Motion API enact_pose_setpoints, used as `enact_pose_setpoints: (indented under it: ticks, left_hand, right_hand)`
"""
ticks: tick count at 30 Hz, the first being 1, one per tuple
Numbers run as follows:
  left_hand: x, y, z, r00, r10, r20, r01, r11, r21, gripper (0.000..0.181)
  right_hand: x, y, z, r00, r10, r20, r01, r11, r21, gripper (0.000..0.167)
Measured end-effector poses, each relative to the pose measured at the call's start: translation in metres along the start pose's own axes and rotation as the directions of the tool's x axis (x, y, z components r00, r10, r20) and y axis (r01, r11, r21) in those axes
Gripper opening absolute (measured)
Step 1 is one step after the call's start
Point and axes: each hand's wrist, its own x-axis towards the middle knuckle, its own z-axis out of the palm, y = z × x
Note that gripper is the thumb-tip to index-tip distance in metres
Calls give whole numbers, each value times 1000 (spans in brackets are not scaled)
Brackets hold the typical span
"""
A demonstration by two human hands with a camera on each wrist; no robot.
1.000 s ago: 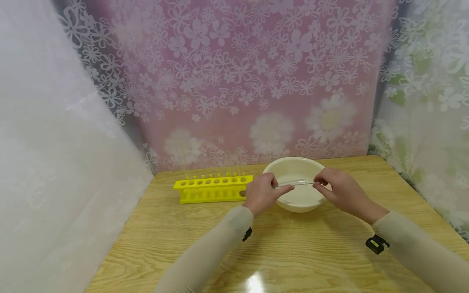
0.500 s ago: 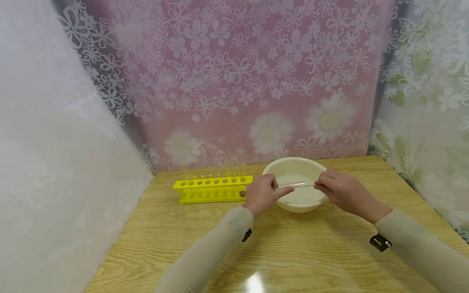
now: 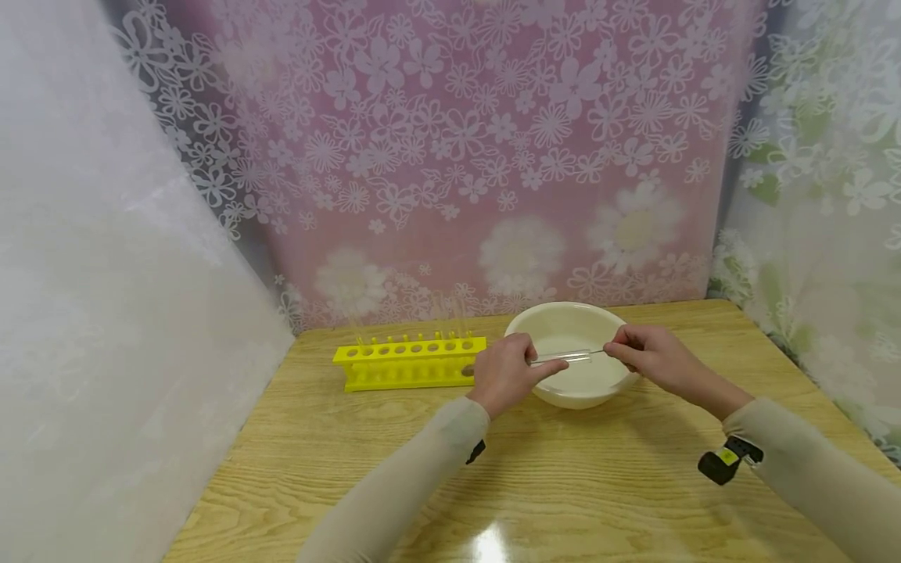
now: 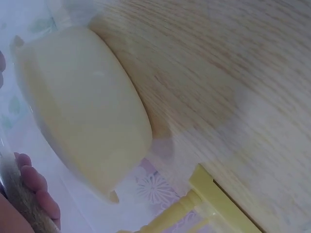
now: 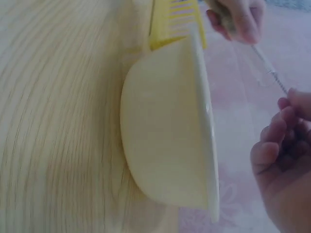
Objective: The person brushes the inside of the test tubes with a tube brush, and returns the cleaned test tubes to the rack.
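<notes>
The glass tube lay sideways over the bowl, gripped by the left hand. The right hand pinched the brush wire at its mouth. A yellow rack stood near the bowl on the bench.

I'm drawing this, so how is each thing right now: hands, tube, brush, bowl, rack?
Left hand: gripping glass tube
Right hand: pinching brush
Glass tube: sideways above the bowl
Brush: partly inside the tube
Bowl: upright on table
Rack: standing, holding other tubes
</notes>
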Motion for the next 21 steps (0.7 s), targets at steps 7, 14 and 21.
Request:
enact_pose_setpoints:
  ticks: [7, 14, 21]
  left_hand:
    - [0, 2, 0, 1000, 11, -2, -10, 999, 50, 54]
    - [-1, 3, 0, 1000, 12, 1, -12, 995, 96, 55]
    - [-1, 1, -2, 1000, -29, -4, 29, 999, 39, 57]
  right_hand:
    - [6, -5, -2, 965, 238, 114, -258, 941, 219, 36]
    - [9, -5, 0, 913, 352, 209, -404, 851, 334, 30]
    - [1, -4, 9, 990, 141, -16, -141, 990, -1, 33]
